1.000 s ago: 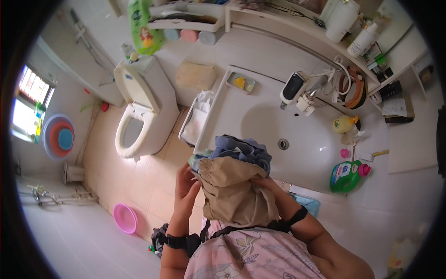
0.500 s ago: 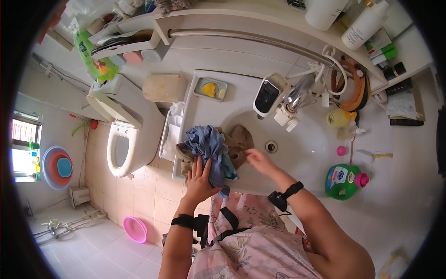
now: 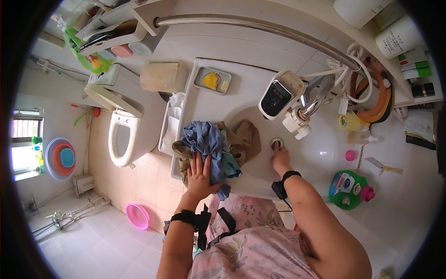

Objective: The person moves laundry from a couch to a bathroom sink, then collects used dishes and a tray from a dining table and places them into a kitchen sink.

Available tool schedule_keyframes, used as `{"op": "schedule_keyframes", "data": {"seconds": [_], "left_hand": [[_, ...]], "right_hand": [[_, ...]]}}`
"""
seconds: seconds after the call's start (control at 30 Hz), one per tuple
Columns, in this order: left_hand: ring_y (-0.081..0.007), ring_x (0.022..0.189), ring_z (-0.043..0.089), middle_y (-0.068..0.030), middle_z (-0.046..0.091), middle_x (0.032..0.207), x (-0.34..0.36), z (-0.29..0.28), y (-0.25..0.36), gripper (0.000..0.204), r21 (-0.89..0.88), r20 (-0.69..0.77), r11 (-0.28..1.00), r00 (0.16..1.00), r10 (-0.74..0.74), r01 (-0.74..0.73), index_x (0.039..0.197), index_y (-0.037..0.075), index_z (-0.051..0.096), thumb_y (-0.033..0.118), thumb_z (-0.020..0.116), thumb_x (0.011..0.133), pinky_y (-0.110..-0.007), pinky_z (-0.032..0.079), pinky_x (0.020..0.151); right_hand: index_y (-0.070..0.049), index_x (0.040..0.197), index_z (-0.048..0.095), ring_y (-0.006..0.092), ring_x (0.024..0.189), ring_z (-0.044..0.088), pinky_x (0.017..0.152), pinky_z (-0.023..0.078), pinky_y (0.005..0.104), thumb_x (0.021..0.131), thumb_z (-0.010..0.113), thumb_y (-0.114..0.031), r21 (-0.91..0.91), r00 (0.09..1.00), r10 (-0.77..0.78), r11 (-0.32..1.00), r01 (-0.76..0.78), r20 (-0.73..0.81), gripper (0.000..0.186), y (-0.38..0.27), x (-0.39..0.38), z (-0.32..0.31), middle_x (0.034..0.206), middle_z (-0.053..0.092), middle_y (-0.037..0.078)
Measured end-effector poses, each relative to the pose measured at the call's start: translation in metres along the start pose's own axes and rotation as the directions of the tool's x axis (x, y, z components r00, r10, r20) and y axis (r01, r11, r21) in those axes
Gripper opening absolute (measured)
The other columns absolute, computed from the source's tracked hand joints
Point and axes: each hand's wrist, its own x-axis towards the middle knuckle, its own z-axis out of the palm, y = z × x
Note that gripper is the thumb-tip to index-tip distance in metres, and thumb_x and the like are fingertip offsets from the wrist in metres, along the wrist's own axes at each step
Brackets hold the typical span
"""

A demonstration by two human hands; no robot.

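My left hand (image 3: 200,179) lies open on a pile of blue (image 3: 209,142), tan (image 3: 248,144) and teal (image 3: 231,166) cloth on the left side of the white sink (image 3: 325,139). My right hand (image 3: 280,160) is in the basin with its index finger on the round metal drain (image 3: 277,142) and its other fingers curled, holding nothing that shows. A boxy device (image 3: 278,95) with a dark panel sits by the metal faucet (image 3: 310,104) above the drain. Black straps with devices circle both wrists.
A soap dish (image 3: 210,82) sits at the sink's back left, a green detergent bottle (image 3: 346,190) at its right. A toilet (image 3: 118,144) and white tray (image 3: 169,130) stand left, a pink basin (image 3: 137,216) on the floor. A metal rail (image 3: 251,23) and shelf with bottles (image 3: 395,39) run overhead.
The cloth bundle, earlier held between both hands, now lies on the sink's left. My left hand rests on it; my right hand has let go and moved rightward to the drain.
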Motion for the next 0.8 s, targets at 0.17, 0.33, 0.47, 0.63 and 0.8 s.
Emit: {"op": "schedule_keyframes", "data": {"seconds": [0.17, 0.33, 0.47, 0.63, 0.8], "left_hand": [[-0.0425, 0.128, 0.016, -0.0245, 0.015, 0.139, 0.0, -0.003, 0.004, 0.102, -0.023, -0.003, 0.999, 1.0, -0.027, 0.027, 0.135, 0.009, 0.024, 0.037, 0.076, 0.051, -0.055, 0.025, 0.095], [-0.0424, 0.128, 0.016, -0.0246, 0.017, 0.139, -0.002, -0.006, 0.007, 0.098, -0.048, -0.044, 0.999, 0.999, -0.017, 0.015, 0.134, 0.009, 0.028, 0.034, 0.075, 0.052, -0.055, 0.026, 0.094], [-0.0425, 0.128, 0.016, -0.0248, 0.018, 0.139, -0.003, -0.006, 0.007, 0.098, -0.049, -0.021, 0.998, 0.999, -0.038, 0.037, 0.134, 0.009, 0.028, 0.033, 0.075, 0.052, -0.055, 0.026, 0.094], [-0.0427, 0.128, 0.016, -0.0249, 0.018, 0.139, -0.004, -0.002, 0.004, 0.098, -0.056, -0.038, 0.998, 0.999, -0.018, 0.016, 0.134, 0.009, 0.028, 0.032, 0.075, 0.051, -0.055, 0.026, 0.094], [-0.0415, 0.129, 0.016, -0.0241, 0.017, 0.139, -0.004, -0.004, 0.002, 0.099, -0.056, -0.024, 0.998, 1.0, -0.014, 0.012, 0.134, 0.009, 0.027, 0.033, 0.075, 0.051, -0.055, 0.026, 0.095]], "right_hand": [[-0.012, 0.132, 0.03, 0.0329, 0.102, 0.044, 0.08, 0.041, 0.0436, 0.075, 0.054, -0.017, -0.082, 1.0, 0.026, 0.996, -0.026, 0.002, 0.063, -0.011, -0.003, 0.002, 0.117, 0.041, 0.014], [-0.013, 0.133, 0.029, 0.0322, 0.102, 0.044, 0.079, 0.039, 0.0462, 0.075, 0.053, -0.017, -0.087, 0.997, 0.016, 0.996, -0.009, 0.071, 0.063, -0.008, -0.001, -0.004, 0.118, 0.042, 0.013], [-0.011, 0.133, 0.028, 0.0314, 0.104, 0.043, 0.08, 0.038, 0.0466, 0.076, 0.052, -0.014, -0.139, 0.998, -0.008, 0.99, 0.017, 0.065, 0.062, -0.013, -0.007, -0.009, 0.118, 0.042, 0.013], [-0.01, 0.134, 0.025, 0.0303, 0.106, 0.041, 0.082, 0.036, 0.0462, 0.078, 0.049, -0.011, -0.166, 0.999, -0.032, 0.986, 0.035, 0.021, 0.061, -0.013, -0.01, -0.003, 0.12, 0.041, 0.013], [-0.011, 0.133, 0.026, 0.0267, 0.109, 0.041, 0.082, 0.037, 0.0446, 0.079, 0.05, -0.014, -0.207, 0.999, -0.035, 0.978, 0.038, 0.017, 0.059, -0.014, -0.013, -0.008, 0.122, 0.041, 0.01]]}}
